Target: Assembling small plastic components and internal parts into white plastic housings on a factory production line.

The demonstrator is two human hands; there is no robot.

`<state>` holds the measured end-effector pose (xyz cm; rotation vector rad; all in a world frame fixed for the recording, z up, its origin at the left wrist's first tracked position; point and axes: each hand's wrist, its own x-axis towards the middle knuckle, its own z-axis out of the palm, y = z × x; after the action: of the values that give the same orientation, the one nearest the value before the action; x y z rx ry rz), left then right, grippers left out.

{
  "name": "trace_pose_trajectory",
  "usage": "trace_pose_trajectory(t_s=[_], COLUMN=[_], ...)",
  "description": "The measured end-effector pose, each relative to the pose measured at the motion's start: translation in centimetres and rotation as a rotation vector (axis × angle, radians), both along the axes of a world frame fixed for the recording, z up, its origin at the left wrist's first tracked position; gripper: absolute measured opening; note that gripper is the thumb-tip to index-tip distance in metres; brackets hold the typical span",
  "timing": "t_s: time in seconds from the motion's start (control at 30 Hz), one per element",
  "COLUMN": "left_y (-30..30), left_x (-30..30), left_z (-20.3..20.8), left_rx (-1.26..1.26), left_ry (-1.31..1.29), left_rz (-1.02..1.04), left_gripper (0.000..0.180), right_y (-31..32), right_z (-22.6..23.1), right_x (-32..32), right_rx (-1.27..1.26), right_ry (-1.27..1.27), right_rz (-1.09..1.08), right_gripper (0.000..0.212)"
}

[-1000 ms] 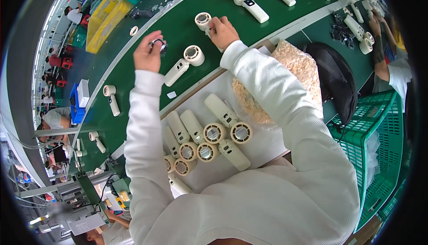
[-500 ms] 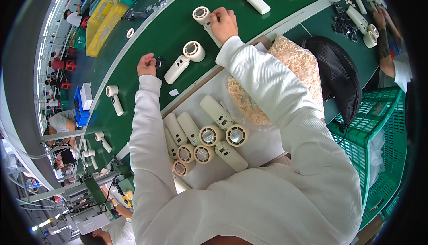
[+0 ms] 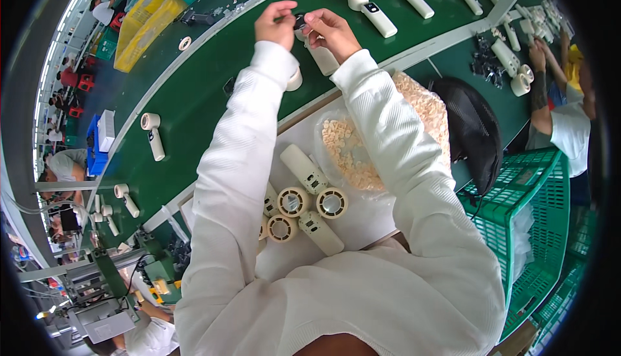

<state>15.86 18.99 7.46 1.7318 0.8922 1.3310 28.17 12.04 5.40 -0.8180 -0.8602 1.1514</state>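
My left hand [image 3: 277, 24] hovers over the green work surface [image 3: 213, 58], slightly blurred, its fingers loosely bent and apart, with nothing visible in them. Beside it, my right hand [image 3: 331, 32] has thumb and fingertips pinched on a small dark part [image 3: 299, 21]. Directly below the right hand lies a cream handheld fan [image 3: 323, 61]; my hands hide most of its upper end. The round head of another fan [image 3: 295, 79] peeks out by my left wrist, the rest behind my sleeve. A dark piece [image 3: 228, 86] lies left of that sleeve.
Several cream fans [image 3: 375, 16] lie along the green surface. Nearer me, a white board [image 3: 369, 226] bears several opened fans [image 3: 304, 168] and a clear bag of small cream parts [image 3: 349, 152]. At right are a black mesh bag [image 3: 469, 120], green crates [image 3: 517, 226] and a co-worker's arms [image 3: 543, 84].
My left hand has moved right and up, from beside the dark piece to beside my right hand. The right hand has shifted slightly, now pinching a small dark part. The view has turned a little.
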Motion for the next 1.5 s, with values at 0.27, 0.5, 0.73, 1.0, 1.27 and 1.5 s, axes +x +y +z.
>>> trace_pose_trajectory(t_s=[0.27,0.5,0.73,1.0,1.27,1.5], left_y=[0.4,-1.2,1.2,1.3,3.0,2.1], left_x=[2.2,1.9,2.7,5.2,6.1,5.8], left_z=[-3.9,-4.2,-5.0,-4.8,-6.4,-3.8], left_rx=[-0.142,-0.052,-0.231,-0.361,-0.303,-0.214], left_ry=[0.263,0.998,1.085,0.986,0.915,0.574], left_rz=[-0.022,0.142,0.098,-0.120,-0.156,-0.113], left_gripper=[0.025,0.028,0.046,0.047,0.041,0.036], right_y=[1.6,2.0,2.6,2.4,2.2,2.2], right_z=[-2.6,-4.9,-5.0,-6.0,-4.2,-2.7], right_x=[2.9,3.5,4.2,5.0,5.4,5.5], right_rx=[-0.115,-0.214,-0.166,-0.177,-0.458,-0.245], right_ry=[-0.274,-0.887,-0.993,-1.031,-0.989,-0.522], right_rz=[-0.273,-0.459,-0.460,-0.607,-0.417,-0.350], right_gripper=[0.013,0.012,0.013,0.014,0.017,0.020])
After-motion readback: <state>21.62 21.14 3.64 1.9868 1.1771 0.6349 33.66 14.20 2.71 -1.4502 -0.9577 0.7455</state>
